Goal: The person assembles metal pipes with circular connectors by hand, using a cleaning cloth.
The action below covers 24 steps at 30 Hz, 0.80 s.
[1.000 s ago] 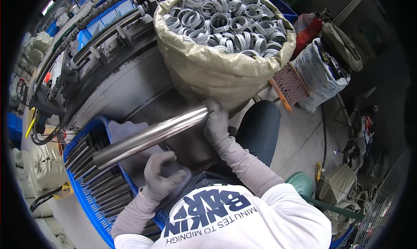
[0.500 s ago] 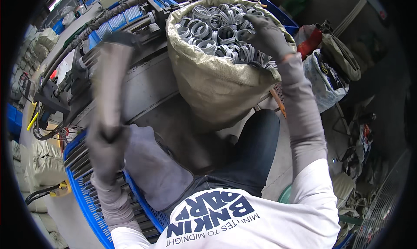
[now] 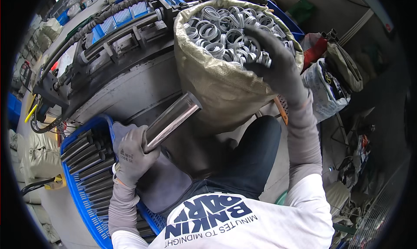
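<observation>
A shiny steel tube (image 3: 171, 118) slants up toward frame centre; grey metal rings (image 3: 226, 29) heap in the sack at upper middle.

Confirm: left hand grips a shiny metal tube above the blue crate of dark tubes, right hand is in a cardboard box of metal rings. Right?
Not quite. The head view shows the right hand in a woven sack of metal rings, not a cardboard box. The rest holds: the left hand grips the shiny metal tube above the blue crate of dark tubes.
</observation>
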### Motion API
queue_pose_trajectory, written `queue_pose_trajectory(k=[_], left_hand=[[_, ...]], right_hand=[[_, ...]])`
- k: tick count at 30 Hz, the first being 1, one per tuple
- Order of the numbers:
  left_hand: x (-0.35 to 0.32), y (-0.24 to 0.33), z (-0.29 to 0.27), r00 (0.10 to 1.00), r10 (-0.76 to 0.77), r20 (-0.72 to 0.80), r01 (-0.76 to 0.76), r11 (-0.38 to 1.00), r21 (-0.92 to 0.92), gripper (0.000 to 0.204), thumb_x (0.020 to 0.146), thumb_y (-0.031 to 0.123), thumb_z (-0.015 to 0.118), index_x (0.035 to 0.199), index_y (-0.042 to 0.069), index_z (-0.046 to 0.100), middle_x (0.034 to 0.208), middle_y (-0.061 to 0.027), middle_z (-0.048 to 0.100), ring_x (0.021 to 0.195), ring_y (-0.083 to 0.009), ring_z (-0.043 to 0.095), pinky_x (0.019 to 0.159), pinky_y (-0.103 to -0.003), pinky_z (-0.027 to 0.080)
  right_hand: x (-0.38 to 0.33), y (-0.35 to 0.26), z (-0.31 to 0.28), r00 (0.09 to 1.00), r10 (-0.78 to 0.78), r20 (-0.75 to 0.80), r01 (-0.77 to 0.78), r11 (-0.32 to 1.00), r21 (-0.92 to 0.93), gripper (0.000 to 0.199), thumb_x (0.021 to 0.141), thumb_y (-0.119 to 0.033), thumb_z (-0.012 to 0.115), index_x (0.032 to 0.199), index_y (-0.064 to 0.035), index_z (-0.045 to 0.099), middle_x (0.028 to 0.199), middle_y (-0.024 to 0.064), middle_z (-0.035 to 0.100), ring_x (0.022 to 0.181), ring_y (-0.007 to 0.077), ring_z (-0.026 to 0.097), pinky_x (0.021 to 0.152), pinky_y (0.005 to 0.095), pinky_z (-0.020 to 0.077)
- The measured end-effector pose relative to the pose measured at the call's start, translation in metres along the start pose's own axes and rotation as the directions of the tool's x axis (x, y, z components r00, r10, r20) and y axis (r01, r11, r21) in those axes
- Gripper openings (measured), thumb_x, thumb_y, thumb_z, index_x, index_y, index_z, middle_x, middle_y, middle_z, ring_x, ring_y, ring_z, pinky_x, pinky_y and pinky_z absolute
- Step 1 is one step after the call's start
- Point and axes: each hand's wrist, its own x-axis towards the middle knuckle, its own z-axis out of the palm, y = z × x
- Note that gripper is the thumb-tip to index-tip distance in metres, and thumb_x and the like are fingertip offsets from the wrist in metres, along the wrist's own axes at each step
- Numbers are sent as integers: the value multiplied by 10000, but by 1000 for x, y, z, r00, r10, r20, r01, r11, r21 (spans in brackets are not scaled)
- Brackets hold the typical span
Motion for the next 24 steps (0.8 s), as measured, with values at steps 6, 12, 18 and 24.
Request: queue_pose_trajectory(k=[6,12,18,24], left_hand=[[1,10,-13,999,47,11,-46,996,-77,476,728,152,819,1175,44,694,975,-161,703,899,-405,681,785,-484,523],[-1,11,-11,977,118,177,-106,991,-77,454,739,172,812,1162,54,697,982,-182,715,896,-413,688,788,-487,532],[-2,9,7,974,104,201,-95,994,-53,440,737,199,811,1138,60,696,956,-181,703,880,-412,691,781,-491,541],[-8,8,23,971,112,212,-130,989,73,483,737,230,810,1171,59,684,945,-162,700,861,-388,703,758,-485,560]], right_hand=[[-53,-83,23,983,31,180,-56,989,139,802,751,17,849,1501,-35,570,1405,207,658,1296,387,647,1103,439,532],[-98,-75,73,933,163,321,-236,950,203,869,736,9,875,1539,-29,545,1417,180,673,1291,320,673,1097,427,541],[-134,-65,136,784,505,361,-457,76,886,577,966,-102,731,1503,42,577,1296,105,724,1194,170,668,1049,327,530],[-128,-83,174,712,684,159,-412,223,884,375,1106,-244,524,1281,54,668,1173,158,744,1014,217,742,976,330,560]])
